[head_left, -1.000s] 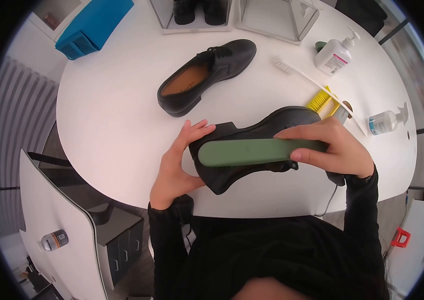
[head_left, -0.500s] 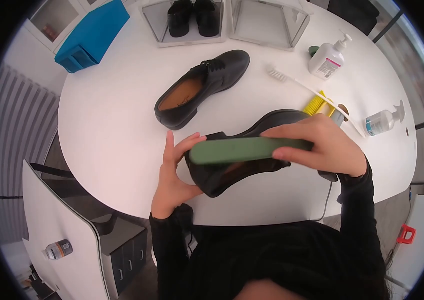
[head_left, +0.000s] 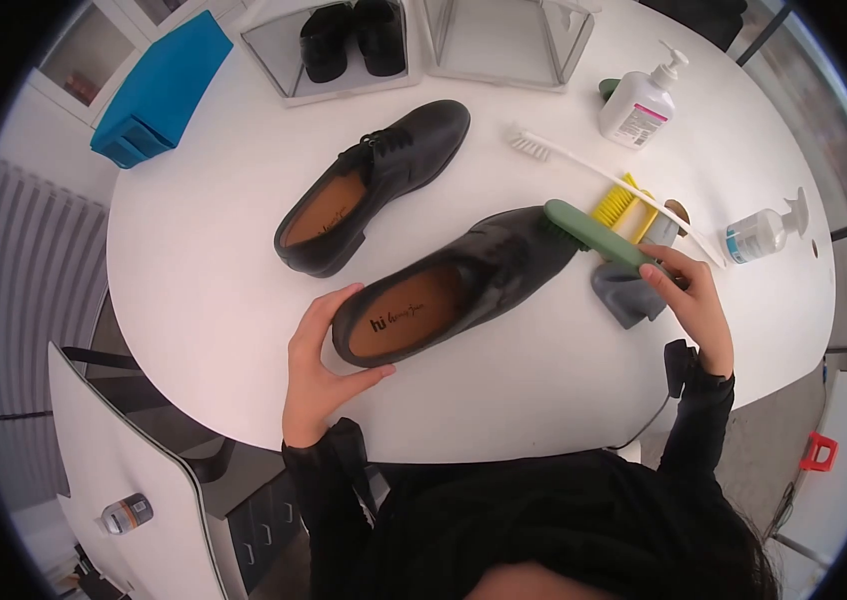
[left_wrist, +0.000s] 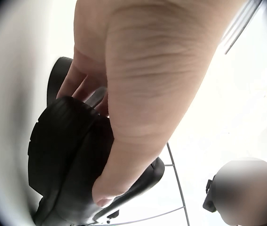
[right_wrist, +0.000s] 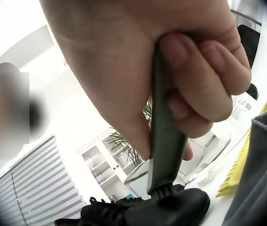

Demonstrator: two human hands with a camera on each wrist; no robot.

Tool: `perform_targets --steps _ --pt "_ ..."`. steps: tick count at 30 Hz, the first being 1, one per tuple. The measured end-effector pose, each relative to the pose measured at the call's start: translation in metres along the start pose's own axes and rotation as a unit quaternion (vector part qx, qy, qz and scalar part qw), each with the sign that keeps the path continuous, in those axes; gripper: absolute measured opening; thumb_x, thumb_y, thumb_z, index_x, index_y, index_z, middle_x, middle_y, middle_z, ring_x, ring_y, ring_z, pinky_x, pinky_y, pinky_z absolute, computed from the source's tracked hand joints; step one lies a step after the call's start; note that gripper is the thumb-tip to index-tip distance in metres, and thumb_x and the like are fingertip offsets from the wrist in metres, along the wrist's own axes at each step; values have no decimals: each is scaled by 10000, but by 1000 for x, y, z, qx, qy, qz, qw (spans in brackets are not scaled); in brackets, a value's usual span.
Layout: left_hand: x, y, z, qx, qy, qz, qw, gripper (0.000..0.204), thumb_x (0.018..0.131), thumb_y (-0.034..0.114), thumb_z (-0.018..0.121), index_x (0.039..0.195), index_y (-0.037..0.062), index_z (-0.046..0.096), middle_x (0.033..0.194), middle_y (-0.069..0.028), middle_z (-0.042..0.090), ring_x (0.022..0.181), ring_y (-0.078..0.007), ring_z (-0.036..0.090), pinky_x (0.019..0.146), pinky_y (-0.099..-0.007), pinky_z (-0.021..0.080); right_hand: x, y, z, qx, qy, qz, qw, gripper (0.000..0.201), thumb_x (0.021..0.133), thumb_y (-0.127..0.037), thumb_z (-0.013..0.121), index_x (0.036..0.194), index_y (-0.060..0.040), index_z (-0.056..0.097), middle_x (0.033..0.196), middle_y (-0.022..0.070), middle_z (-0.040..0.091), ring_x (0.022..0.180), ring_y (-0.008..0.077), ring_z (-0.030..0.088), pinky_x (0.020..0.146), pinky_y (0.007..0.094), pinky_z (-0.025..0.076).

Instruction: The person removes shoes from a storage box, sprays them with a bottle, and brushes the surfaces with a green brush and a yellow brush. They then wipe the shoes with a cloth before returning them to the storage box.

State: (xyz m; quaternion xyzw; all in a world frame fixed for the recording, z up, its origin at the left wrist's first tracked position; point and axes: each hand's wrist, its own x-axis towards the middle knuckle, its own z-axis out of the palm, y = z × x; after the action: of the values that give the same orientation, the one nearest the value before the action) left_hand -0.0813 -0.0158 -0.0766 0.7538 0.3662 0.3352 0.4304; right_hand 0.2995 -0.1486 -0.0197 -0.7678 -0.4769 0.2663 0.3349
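My left hand (head_left: 312, 385) grips a black lace-up shoe (head_left: 504, 265) round its heel, the thumb on the near side and the fingers on the far side. The shoe's tan insole faces up. In the left wrist view, the thumb presses the dark heel (left_wrist: 77, 155). My right hand (head_left: 699, 305) holds a green-handled brush (head_left: 594, 235) by its end. Its dark bristles meet the shoe's toe, as the right wrist view also shows at the toe cap (right_wrist: 192, 207). Behind lies a second black shoe (head_left: 414, 145), upright.
A grey cloth (head_left: 629, 300) lies under the brush handle, near a yellow brush (head_left: 612, 207) and a long white brush (head_left: 584, 160). Pump bottles (head_left: 637, 112) stand at the right. Clear boxes (head_left: 349, 92), one with black shoes, stand behind; a blue case (head_left: 169, 95) lies back left.
The held shoe has turned from its side to opening up. The green brush has moved from along the shoe's side to its toe, my right hand shifting right. The grey cloth is now more exposed.
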Motion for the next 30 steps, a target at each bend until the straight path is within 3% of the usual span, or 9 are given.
perform_targets --steps 10,13,16,19,20,23,25,27,30 --pt "2 -10 -7 50 -12 -46 998 698 594 156 852 1215 -2 573 1159 -117 618 1140 -266 569 1007 -365 409 8 21 5 24 -8 -43 999 275 841 -168 702 1037 21 662 612 63 550 553 99 441 528 246 357" --pt "12 -16 -39 112 -7 85 990 693 646 160 829 1261 15 545 1249 -127 575 1192 -280 533 1024 -393 392 9 26 -6 19 -21 -36 999 282 827 -171 714 1025 21 658 640 85 589 570 118 490 553 249 395" --pt "34 -10 -61 8 97 24 995 783 685 170 816 1368 58 449 1354 -131 500 1244 -290 487 1041 -421 374 10 34 -4 43 -29 -57 997 284 824 -169 714 1025 22 650 687 73 607 589 106 503 559 247 401" --pt "64 -24 -63 119 63 -10 991 941 668 201 840 1453 105 330 1405 -138 438 1286 -279 447 1061 -434 355 8 31 1 52 -50 -63 995 276 837 -157 698 1042 20 639 735 21 604 576 55 467 506 225 365" --pt "73 -31 -60 136 36 -30 990 1018 651 203 860 1481 112 277 1326 -149 500 1242 -275 497 1033 -406 398 7 25 3 45 -67 -60 995 283 837 -157 700 1048 21 636 742 18 603 566 54 466 485 223 360" --pt "88 -36 -46 15 -36 -74 997 1053 632 182 871 1490 121 263 1231 -153 568 1159 -257 565 980 -365 448 5 23 8 37 -85 -52 994 320 836 -178 708 1076 17 628 757 31 599 547 84 479 470 236 374" --pt "91 -48 -43 44 5 -31 999 902 661 144 849 1422 41 376 1178 -142 616 1065 -222 612 936 -325 470 3 21 11 51 -88 -36 994 346 834 -206 718 1083 15 625 743 77 597 592 141 524 561 267 441" --pt "93 -57 -42 57 45 -1 997 775 688 129 829 1357 -11 463 1167 -136 628 1053 -200 612 936 -316 462 0 14 14 89 -103 7 991 333 837 -186 713 1095 4 625 735 46 585 572 108 497 517 247 404" --pt "91 -51 -38 -29 91 -90 991 602 724 111 796 1243 -74 552 1142 -131 643 1036 -189 610 929 -301 455 1 12 18 127 -115 -4 985 322 840 -152 706 1117 -12 620 727 5 565 550 68 457 471 220 348"
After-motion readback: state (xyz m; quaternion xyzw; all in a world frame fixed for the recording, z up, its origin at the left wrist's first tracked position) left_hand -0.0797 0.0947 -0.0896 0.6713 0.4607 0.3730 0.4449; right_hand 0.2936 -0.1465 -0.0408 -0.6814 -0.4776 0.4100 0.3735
